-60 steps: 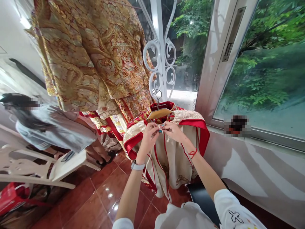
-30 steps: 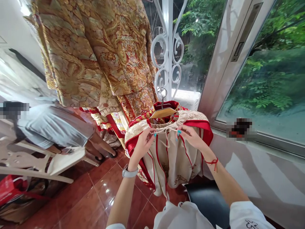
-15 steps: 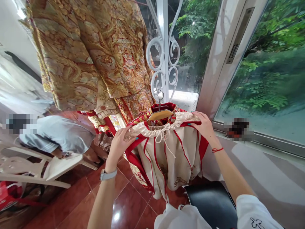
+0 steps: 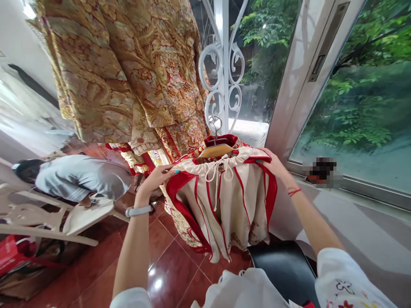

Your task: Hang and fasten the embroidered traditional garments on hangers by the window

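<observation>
A cream cape [image 4: 234,205] with red trim and a gathered drawstring neck hangs spread between my hands. My left hand [image 4: 158,177] pinches its left shoulder edge, thumb in front and fingers mostly behind. At the opposite shoulder, my right hand [image 4: 272,164] grips the red-trimmed edge. The white drawstring [image 4: 221,169] is tied in a bow at the neckline. Just behind the neckline is a wooden hanger [image 4: 217,150] with a metal hook, bearing a red-and-gold garment [image 4: 221,140] whose collar shows. The cape's neck covers the lower part of the hanger.
Gold embroidered robes [image 4: 128,72] hang at upper left beside a white scrollwork grille [image 4: 221,64]. A black chair [image 4: 284,267] stands at lower right. At left, another person [image 4: 83,175] bends over near a white chair [image 4: 88,218]. A sliding window frame [image 4: 298,85] is at right.
The cape's neckline has risen and closed over the front of the hanger, its sides drawn flatter. My left hand has moved slightly left and up; my right hand stays at its shoulder.
</observation>
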Demonstrator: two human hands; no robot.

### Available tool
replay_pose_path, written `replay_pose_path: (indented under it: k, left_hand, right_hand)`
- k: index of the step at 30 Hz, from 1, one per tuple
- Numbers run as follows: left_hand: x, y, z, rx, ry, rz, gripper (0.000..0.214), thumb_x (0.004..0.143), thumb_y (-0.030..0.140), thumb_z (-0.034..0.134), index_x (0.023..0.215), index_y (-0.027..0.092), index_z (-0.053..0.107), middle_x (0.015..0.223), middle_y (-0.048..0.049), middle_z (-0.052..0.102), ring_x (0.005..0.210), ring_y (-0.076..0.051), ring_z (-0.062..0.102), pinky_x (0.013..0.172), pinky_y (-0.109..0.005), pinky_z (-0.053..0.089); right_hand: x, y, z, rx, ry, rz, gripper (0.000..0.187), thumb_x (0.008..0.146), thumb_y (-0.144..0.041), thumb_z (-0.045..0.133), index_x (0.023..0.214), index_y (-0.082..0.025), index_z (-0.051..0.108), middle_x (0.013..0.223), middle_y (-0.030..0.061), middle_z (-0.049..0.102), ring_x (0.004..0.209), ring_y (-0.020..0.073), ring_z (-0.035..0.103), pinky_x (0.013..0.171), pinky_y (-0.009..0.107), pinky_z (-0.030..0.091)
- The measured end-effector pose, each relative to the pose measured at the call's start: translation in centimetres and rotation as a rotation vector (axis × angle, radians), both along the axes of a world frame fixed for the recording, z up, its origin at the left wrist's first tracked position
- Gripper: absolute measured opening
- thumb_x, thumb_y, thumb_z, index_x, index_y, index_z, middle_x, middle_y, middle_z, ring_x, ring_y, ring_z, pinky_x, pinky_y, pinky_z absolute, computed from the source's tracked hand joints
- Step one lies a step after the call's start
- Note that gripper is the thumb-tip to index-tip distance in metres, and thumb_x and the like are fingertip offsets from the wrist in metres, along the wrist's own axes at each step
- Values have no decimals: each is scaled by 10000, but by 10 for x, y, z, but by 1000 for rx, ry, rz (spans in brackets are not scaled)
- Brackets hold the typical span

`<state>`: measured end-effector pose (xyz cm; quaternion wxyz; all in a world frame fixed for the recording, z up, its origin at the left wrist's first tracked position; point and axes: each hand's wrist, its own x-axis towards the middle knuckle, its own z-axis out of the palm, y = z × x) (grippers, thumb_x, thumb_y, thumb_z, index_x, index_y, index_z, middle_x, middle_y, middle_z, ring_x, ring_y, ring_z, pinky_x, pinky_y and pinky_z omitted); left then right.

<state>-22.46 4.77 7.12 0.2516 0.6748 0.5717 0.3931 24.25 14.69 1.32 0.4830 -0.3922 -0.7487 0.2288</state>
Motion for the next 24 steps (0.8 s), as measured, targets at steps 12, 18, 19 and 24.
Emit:
replay_pose_path:
  k: [12, 18, 19, 24]
  left_hand:
    - [40, -10, -78, 684, 15, 498, 302, 852, 209, 578, 1150, 205, 632, 1164, -93, 635, 1148, -242, 578, 1044, -426, 442]
    - [121, -27, -66, 957, 170, 502, 300, 883, 120, 540, 1153, 209, 637, 1167, -103, 624, 1148, -240, 556, 990, -420, 438]
    - [137, -26, -60, 917, 204, 408, 296, 884, 133, 548, 1157, 207, 636, 1144, -95, 645, 1117, -242, 566, 974, -423, 433]
    - [185, -7, -30, 691, 256, 354, 151, 919, 227, 576, 1003, 214, 700, 1015, -68, 725, 983, -262, 562, 951, -472, 342]
  right_hand:
    - [-56, -21, -67, 273, 290, -553, 449, 891, -263, 440, 1325, -205, 535, 1318, 128, 577, 1226, 248, 537, 1098, 474, 389]
    - [-29, -42, -90, 158, 162, -454, 509, 926, -395, 466, 1397, -204, 487, 1386, 131, 559, 1278, 261, 524, 1129, 492, 370]
    - [-26, -46, -93, 141, 153, -451, 516, 933, -406, 458, 1407, -205, 480, 1394, 130, 557, 1291, 263, 519, 1132, 493, 369]
    - [-23, -63, -102, 123, 130, -469, 530, 952, -402, 424, 1448, -218, 447, 1425, 116, 545, 1331, 262, 500, 1145, 486, 366]
